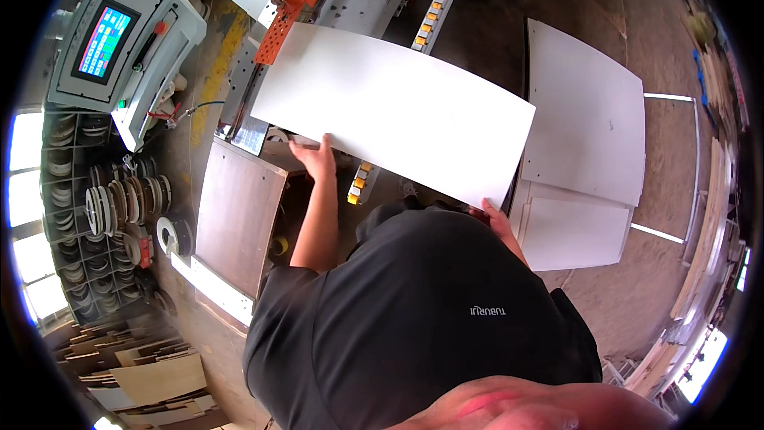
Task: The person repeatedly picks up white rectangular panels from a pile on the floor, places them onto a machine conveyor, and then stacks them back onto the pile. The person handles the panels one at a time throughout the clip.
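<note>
A long white board (398,103) lies flat in front of me, its left end against the machine's edge under an orange perforated bracket (280,32). My left hand (317,159) is at the board's near edge towards the left, thumb at the edge and fingers partly hidden. At the near right corner, my right hand (495,219) grips the board, thumb above and the other fingers mostly out of sight underneath. A rail with yellow rollers (436,12) passes beneath the board.
At the left stand a control panel with a lit screen (105,40), a brown cabinet (239,211) and a rack of coiled strips (127,203). More white panels (585,111) are stacked at the right. Board offcuts (159,378) lie at the lower left.
</note>
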Tool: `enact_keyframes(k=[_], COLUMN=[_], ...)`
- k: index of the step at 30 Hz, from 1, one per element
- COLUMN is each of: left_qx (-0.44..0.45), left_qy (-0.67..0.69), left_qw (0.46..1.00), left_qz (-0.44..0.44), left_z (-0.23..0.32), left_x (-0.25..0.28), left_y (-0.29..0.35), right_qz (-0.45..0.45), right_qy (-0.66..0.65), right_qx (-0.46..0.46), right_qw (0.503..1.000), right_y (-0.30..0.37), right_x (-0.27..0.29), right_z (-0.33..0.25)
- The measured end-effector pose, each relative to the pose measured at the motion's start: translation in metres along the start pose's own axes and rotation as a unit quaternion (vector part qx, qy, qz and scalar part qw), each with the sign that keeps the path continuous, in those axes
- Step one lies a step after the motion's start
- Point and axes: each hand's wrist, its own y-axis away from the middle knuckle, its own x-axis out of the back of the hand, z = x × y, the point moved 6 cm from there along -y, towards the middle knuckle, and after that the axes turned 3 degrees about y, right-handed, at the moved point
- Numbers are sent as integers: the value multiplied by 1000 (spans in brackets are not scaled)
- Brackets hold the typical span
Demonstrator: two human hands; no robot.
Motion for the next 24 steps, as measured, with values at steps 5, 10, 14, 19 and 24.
enact_keyframes(k=[5,10,14,19,24], left_qx=[295,302,298,301,299], left_qy=[398,371,393,411,418], left_qw=[850,863,855,845,839], left_qz=[-178,-160,-163,-165,-177], left_z=[3,21,30,37,56], left_x=[-44,-34,-36,-58,-93], left_y=[55,42,37,28,15], right_qz=[-19,-25,-11,-1,-21], right_qy=[153,238,215,190,155], right_qx=[-30,5,-13,1,58], right_qw=[988,971,976,982,986], right_y=[-14,-32,-29,-47,-59], right_x=[-28,-31,-41,-36,-50], right_z=[0,1,-10,-25,-65])
